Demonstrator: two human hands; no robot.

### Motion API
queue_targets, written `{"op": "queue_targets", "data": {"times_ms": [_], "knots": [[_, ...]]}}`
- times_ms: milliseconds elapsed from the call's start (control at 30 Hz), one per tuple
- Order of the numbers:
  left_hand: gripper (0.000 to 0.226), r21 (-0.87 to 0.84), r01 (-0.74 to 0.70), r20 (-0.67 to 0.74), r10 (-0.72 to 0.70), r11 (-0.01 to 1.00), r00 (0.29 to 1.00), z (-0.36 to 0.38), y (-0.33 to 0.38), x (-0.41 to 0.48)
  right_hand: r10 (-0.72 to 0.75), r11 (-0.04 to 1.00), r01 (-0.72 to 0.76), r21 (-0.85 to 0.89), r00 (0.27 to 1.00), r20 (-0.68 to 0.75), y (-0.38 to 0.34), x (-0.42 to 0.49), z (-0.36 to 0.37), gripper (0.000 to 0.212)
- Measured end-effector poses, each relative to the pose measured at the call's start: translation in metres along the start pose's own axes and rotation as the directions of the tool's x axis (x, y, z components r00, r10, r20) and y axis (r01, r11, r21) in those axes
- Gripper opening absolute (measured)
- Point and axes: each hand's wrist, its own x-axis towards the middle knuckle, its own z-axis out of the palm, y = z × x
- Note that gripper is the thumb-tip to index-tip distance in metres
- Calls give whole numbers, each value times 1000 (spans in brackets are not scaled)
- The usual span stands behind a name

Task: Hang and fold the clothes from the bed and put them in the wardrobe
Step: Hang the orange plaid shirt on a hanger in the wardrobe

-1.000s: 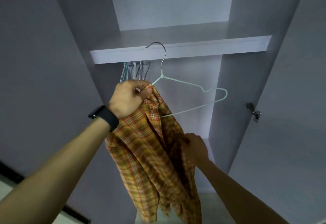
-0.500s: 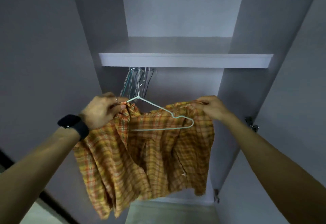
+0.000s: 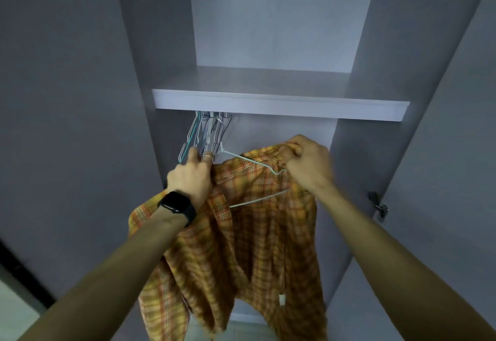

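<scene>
The plaid shirt (image 3: 241, 233) sits half on a pale wire hanger (image 3: 255, 200), raised inside the wardrobe (image 3: 375, 72) just below its shelf (image 3: 279, 104). The right hand (image 3: 306, 163) pinches shoulder cloth over the hanger's end. The left hand (image 3: 190, 177) reaches against the empty hangers (image 3: 206, 134); its grip we cannot tell. We would seat both shoulders squarely before hooking on, lest the shirt slide off

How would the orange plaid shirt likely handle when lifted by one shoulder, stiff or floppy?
Probably floppy: the plaid shirt hangs in loose folds. Likely light: the right hand holds one shoulder up with pinched fingers. It might slip off the thin wire hanger, which looks smooth.
</scene>
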Motion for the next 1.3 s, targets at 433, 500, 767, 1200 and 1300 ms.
{"op": "queue_targets", "data": {"times_ms": [433,500,767,1200,1300], "knots": [[25,-291,-153,-158,110,944,981,8,15,-12,-98,991,65,114,945,313,58,-93,30,26],[24,-429,-210,-208,131,878,969,7,9,-13,-82,994,72,80,989,120,59,-66,20,47],[12,-761,-218,-230,60,611,971,-12,-4,-20,-292,935,344,-86,885,362,40,-20,27,43],[48,-626,-120,3,157,770,988,-23,-37,-22,-392,897,438,-58,850,352,22,-26,47,24],[42,-561,-140,9,175,816,984,-16,-34,-10,-384,910,414,-14,857,345,18,-25,48,21]]}}
